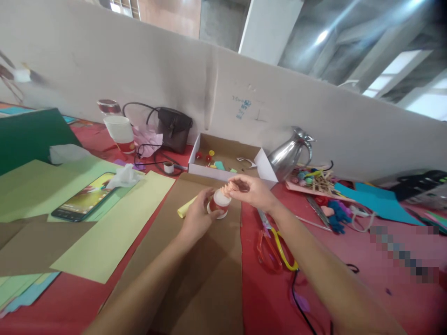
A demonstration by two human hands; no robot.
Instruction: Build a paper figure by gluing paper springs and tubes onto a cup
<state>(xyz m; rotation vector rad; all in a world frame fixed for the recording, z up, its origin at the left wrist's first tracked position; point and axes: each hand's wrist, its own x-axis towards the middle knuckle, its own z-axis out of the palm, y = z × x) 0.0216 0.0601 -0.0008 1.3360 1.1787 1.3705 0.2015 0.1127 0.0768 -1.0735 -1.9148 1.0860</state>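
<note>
A small red and white paper cup [221, 203] stands on the brown cardboard sheet [206, 265], its white face up. My left hand [198, 215] wraps round the cup's left side, thumb in front. Over the cup's top is my right hand [249, 190], its fingers drawn together at the upper edge. A pale peach, ridged shape shows at those fingertips; whether it is a held piece or the fingers themselves I cannot tell. Just behind my left hand lies a roll of yellow paper [186, 207].
Scissors [275, 246] with red and yellow handles lie right of the cardboard. Behind stands an open white box [230, 175] with small pieces. A metal jug [288, 156] is at the back right. Left are a phone [84, 197], yellow paper [115, 228] and a taller paper cup [120, 132].
</note>
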